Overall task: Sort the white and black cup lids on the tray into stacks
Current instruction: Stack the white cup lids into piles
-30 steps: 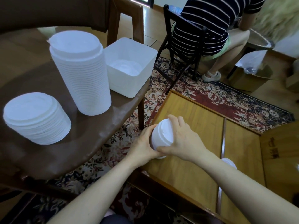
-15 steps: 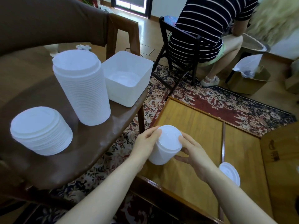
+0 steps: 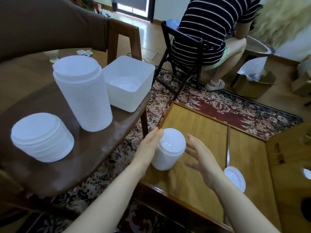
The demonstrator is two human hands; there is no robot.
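A short stack of white lids stands on the light wooden tray. My left hand lies flat against the stack's left side, fingers straight. My right hand hovers just right of it, fingers spread and relaxed, apart from the stack. A single white lid lies on the tray to the right, behind my right forearm. On the dark round table stand a tall stack of white lids and a low stack. No black lids are visible.
A white square bin sits at the table's far edge. A person in a striped shirt sits on a black chair beyond. A patterned rug covers the floor. A cardboard box stands at the far right.
Both hands gripped the small lid stack a second ago. My right hand has come off it and opened; my left hand has flattened against its side. The view has tilted upward.
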